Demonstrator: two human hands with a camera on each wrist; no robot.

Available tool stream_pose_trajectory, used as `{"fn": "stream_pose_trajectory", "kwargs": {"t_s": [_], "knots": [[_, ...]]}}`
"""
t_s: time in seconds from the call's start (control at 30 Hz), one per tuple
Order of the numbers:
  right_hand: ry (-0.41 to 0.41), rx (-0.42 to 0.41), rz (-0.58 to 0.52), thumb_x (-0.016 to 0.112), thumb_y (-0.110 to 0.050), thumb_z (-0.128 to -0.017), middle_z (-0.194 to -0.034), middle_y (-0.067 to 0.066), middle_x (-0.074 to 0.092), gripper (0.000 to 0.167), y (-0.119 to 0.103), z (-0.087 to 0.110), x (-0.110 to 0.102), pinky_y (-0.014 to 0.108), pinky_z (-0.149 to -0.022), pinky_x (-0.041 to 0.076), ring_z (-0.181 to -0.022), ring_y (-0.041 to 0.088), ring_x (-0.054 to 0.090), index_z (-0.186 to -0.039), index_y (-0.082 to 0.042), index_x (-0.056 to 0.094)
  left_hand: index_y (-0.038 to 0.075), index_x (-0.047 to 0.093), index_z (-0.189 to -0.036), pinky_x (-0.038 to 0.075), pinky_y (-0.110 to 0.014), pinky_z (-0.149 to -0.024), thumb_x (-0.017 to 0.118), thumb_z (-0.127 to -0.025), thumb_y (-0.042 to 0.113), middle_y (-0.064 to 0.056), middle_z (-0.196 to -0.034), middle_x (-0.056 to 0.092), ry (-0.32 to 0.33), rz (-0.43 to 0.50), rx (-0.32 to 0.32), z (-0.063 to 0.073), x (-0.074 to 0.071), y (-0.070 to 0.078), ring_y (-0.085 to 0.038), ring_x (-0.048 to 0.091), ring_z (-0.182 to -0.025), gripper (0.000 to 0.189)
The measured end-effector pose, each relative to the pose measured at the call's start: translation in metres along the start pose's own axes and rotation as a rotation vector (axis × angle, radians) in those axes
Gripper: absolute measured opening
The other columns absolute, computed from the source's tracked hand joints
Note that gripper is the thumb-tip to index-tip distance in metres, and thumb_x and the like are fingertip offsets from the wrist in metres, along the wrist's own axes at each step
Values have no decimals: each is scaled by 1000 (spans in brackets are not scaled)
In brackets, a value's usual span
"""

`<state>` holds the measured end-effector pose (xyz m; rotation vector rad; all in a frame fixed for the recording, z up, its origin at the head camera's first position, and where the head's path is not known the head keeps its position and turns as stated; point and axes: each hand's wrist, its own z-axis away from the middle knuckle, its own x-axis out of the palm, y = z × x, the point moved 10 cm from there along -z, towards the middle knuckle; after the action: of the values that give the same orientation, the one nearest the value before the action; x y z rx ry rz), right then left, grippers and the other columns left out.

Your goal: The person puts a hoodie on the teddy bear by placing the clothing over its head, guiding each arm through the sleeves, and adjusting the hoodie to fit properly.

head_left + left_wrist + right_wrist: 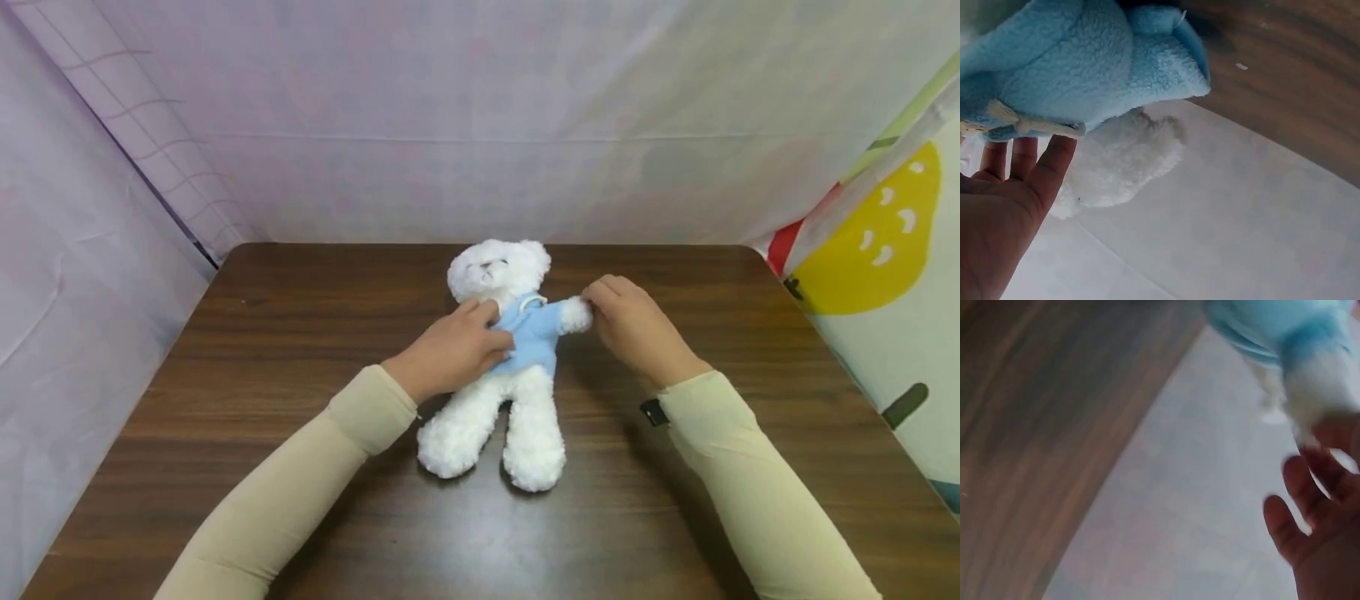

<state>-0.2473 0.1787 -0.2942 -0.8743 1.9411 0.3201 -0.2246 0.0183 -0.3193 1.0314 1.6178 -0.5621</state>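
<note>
A white plush teddy bear (532,400) in a light blue hooded top (534,337) lies on its back on the brown table, head away from me. My left hand (454,346) holds the bear at its chest, fingers bent over the blue top and covering the arm on that side. In the left wrist view, the fingertips of the left hand (1013,200) touch the top beside a cream drawstring (1035,124). My right hand (637,325) pinches the white paw (576,315) of the outstretched arm between thumb and fingers. In the right wrist view, the paw (1316,394) is blurred.
The dark wood-grain table (300,333) reaches back to a pale cloth wall (480,125). Another cloth with a yellow printed shape (877,242) hangs along the right side. A small white speck (1242,66) lies on the wood in the left wrist view.
</note>
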Motion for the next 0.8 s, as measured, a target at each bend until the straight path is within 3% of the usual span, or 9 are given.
{"fn": "stream_pose_trajectory", "kwargs": {"t_s": [0.1,0.23,0.33,0.43,0.6,0.8], "knots": [[-20,-46,-31,69,1,-82,-107,11,60,27,-11,1,-5,44,-80,47,-96,28,55,-107,-1,61,22,76,-111,38,-28,-63,61,-100,23,-2,-92,42,26,8,-4,2,-2,-1,-19,35,-82,18],[-35,-133,69,83,-13,-78,-107,11,60,37,-28,3,-2,45,-76,47,-93,29,56,-107,-3,62,24,76,-113,38,-26,-59,61,-101,23,-1,-94,45,41,-6,-4,1,-2,-1,-17,36,-81,20],[-18,-167,162,85,-6,-77,-98,9,60,30,-33,5,3,43,-71,46,-88,29,56,-96,-6,61,22,76,-110,38,-27,-60,61,-101,25,-1,-91,45,36,-21,-2,-1,-1,-2,-18,36,-80,18],[31,-167,195,78,8,-77,-92,8,61,26,-31,7,2,40,-67,43,-86,29,55,-87,-7,60,21,73,-105,37,-28,-63,60,-101,26,-2,-86,42,22,-27,-16,-3,-1,-5,-18,36,-79,14],[98,-170,213,74,10,-78,-92,8,63,23,-21,12,2,42,-65,41,-87,31,55,-86,-7,60,21,68,-100,37,-29,-64,59,-101,26,-1,-84,41,-4,-1,-50,-3,-1,-10,-17,37,-79,10],[96,-185,234,75,7,-80,-96,10,63,22,-18,17,1,45,-70,43,-90,32,56,-90,-6,62,22,73,-107,35,-29,-64,61,-100,27,0,-85,43,22,10,-24,-2,0,-6,-17,35,-77,15]]}}
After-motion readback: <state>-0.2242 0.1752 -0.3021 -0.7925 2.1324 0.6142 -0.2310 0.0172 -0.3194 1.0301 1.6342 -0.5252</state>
